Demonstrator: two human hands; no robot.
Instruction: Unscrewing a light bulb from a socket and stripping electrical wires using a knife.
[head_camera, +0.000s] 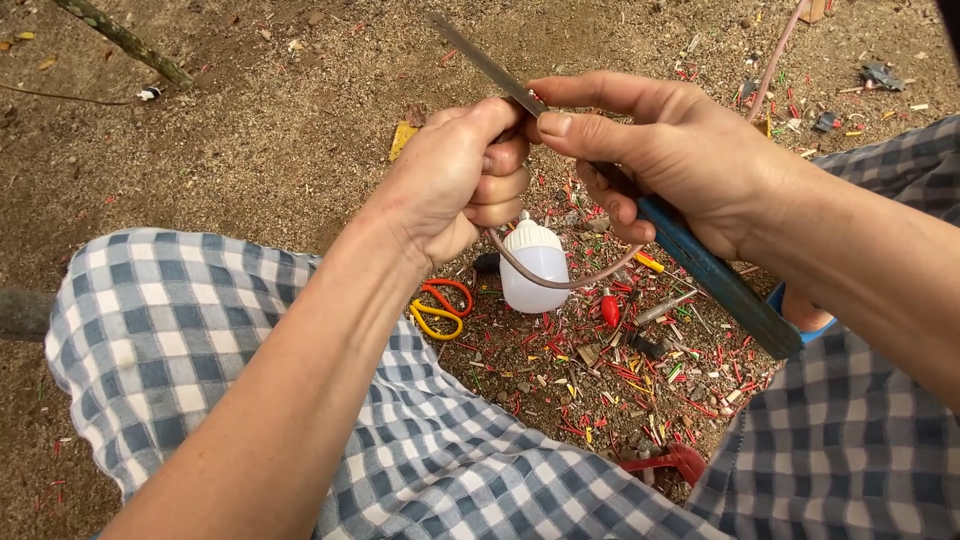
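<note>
A stick (125, 40) lies on the bare dirt ground (250, 130) at the far left, and below it a knee in blue-and-white checked cloth (170, 330) fills the lower left. Next comes the left hand (455, 175), closed in a fist around one end of a thin brown cable (560, 283), which loops down from it and back up toward the other hand. Just under the fist, on the ground, lie scissors with orange and yellow handles (440, 308), then a white bulb (533, 265) standing among scattered red, yellow and green wire scraps (610, 375). The right hand (670, 160) grips a knife (640, 190) by its blue handle, thumb pressed near the blade, which meets the cable at the left fist.
</note>
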